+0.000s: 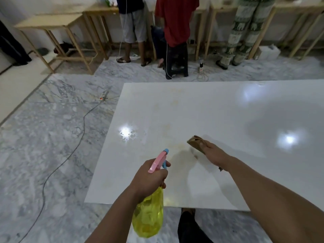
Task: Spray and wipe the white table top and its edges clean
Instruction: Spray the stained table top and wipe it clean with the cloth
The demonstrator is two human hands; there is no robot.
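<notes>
The glossy white table top (201, 109) fills the middle and right of the head view, with faint yellowish stains and wet droplets near its left side. My left hand (149, 176) grips a yellow spray bottle (149, 214) with a pink and blue trigger head, held over the near edge of the table and pointed forward. My right hand (213, 151) holds a brown cloth (195, 142) down on the table surface, just right of the bottle's nozzle.
Marble floor surrounds the table. A grey cable (73, 142) and a power strip (104, 95) lie on the floor at the left. Three people stand at wooden workbenches (52, 23) along the far wall, with a black stool (177, 64) among them. My leg (188, 225) shows below the table.
</notes>
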